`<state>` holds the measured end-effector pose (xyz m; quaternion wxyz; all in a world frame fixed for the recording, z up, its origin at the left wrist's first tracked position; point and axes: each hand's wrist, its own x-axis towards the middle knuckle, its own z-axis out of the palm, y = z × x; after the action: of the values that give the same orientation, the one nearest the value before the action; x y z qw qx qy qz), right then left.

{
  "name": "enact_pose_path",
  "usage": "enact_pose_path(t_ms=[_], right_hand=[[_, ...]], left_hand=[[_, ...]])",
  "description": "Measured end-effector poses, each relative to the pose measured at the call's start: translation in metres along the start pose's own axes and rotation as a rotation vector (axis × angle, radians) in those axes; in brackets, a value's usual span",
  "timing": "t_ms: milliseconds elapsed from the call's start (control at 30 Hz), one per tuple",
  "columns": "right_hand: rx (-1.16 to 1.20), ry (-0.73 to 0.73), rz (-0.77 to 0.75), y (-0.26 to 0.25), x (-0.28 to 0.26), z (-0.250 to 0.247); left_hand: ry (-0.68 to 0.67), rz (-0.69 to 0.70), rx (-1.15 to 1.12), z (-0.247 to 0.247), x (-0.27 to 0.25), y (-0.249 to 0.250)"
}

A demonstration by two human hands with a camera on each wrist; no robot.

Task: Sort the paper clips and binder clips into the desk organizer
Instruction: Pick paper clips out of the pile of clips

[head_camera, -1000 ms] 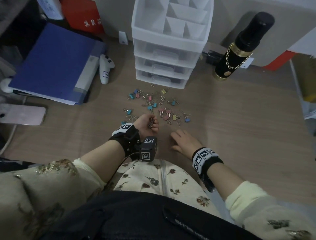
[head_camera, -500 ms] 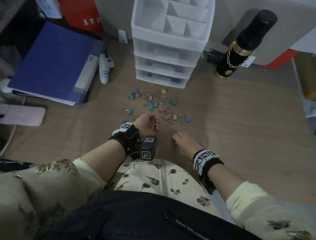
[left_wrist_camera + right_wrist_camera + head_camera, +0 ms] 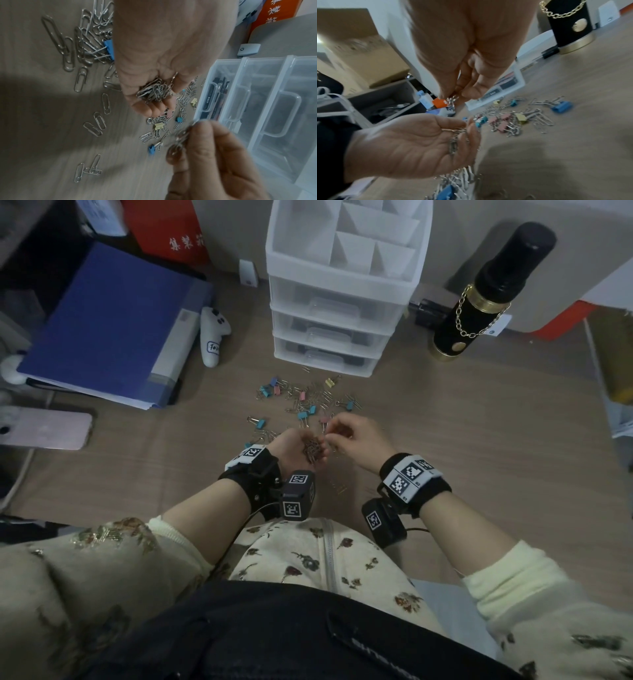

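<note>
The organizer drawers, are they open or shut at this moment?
Shut. In the head view all three drawers sit flush in the desk organizer, none pulled out. The left hand holds paper clips.

Left hand [image 3: 164,56] cupping paper clips [image 3: 152,90] — right hand [image 3: 211,155] pinching more

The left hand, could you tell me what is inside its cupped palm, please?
The left hand cups a bunch of silver paper clips. Its curled fingers cover part of the bunch, so no count is possible.
</note>
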<state>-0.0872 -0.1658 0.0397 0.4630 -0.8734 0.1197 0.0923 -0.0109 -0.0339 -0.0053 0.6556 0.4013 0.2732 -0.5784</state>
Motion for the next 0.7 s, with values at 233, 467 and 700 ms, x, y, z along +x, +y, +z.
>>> enact_pose_path(t_ms=[233,467,700], right_hand=[[0.045,-0.029,-0.054,-0.004,0.004,0.004],[-0.205,-0.037,0.070,0.037,-0.010,-0.014],[-0.548,-0.339,0.205,0.076,-0.026,-0.013]], left_hand=[[-0.060,-0.033,-0.027,0.000,0.001,-0.002],[0.047,0.002,-0.033,-0.006,0.007,0.000],[0.090,0.051,-0.046,-0.010,0.010,-0.002]])
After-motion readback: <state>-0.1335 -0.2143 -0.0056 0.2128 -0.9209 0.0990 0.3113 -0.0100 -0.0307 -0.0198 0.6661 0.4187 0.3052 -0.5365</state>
